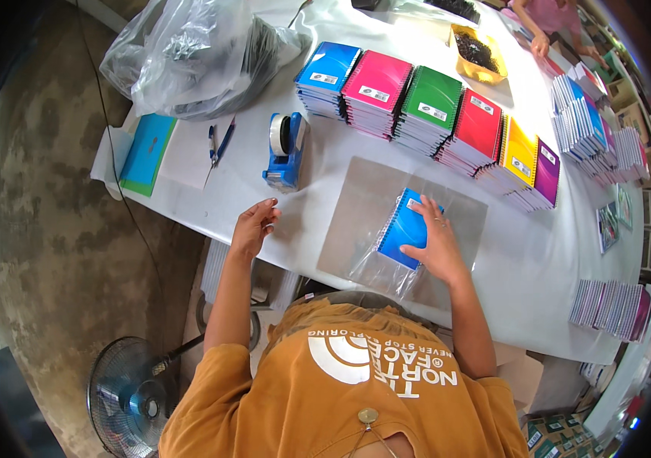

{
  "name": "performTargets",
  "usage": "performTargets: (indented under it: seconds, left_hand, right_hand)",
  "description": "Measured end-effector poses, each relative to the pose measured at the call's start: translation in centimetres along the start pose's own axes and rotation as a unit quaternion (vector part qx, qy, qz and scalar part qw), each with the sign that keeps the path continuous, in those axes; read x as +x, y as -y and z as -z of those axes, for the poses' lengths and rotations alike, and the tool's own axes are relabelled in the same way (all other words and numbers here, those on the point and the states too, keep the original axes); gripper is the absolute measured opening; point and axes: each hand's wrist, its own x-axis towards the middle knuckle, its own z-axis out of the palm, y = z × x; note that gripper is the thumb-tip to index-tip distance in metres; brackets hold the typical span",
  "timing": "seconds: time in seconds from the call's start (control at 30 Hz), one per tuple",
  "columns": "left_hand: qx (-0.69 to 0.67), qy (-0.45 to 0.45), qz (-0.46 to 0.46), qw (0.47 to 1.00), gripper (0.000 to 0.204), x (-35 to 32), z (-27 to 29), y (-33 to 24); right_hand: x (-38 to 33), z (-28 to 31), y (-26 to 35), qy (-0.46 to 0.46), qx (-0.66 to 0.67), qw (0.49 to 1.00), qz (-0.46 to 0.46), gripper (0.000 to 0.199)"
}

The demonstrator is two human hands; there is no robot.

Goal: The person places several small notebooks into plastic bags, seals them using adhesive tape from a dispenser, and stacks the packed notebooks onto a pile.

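Note:
A blue spiral notebook [396, 233] lies in a clear plastic sleeve [371, 258] on a grey mat [356, 202]. My right hand [438, 243] rests on the notebook's right side, fingers and thumb spread over its cover. To the left, my left hand [253, 227] hovers over the table's front edge with fingertips pinched together; anything between them is too small to make out. Just beyond that hand stands a blue tape dispenser [285, 172] with a roll of tape [280, 136] in it.
Notebook stacks, including a green one [432, 99], line the table [264, 263] behind the mat. Scissors [219, 145] and blue and green covers [146, 153] lie left, below a large plastic bag [196, 69]. A yellow basket [486, 75] stands farther back, near another person's arm [528, 19].

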Motion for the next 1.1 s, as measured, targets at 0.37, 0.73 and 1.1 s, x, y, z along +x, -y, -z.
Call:
performTargets:
  seconds: [0.37, 0.73, 1.1]
  left_hand:
    - [0.196, -0.141, -0.384, 0.891, 0.020, 1.3, -4.6, -10.1]
    - [0.752, 0.302, -0.146, 0.568, 0.051, -0.1, -25.7, -2.6]
    - [0.648, 0.164, -0.418, 0.615, 0.062, 5.5, -16.9, 1.0]
  right_hand:
    - [-0.4, 0.5, -0.2, -0.011, -0.023, 1.000, 0.005, 0.076]
    - [-0.3, -0.2, -0.4, -0.052, -0.028, 0.998, 0.012, 0.082]
    - [0.1, -3.5, -4.7, -0.177, 0.013, 0.979, -0.103, 0.109]
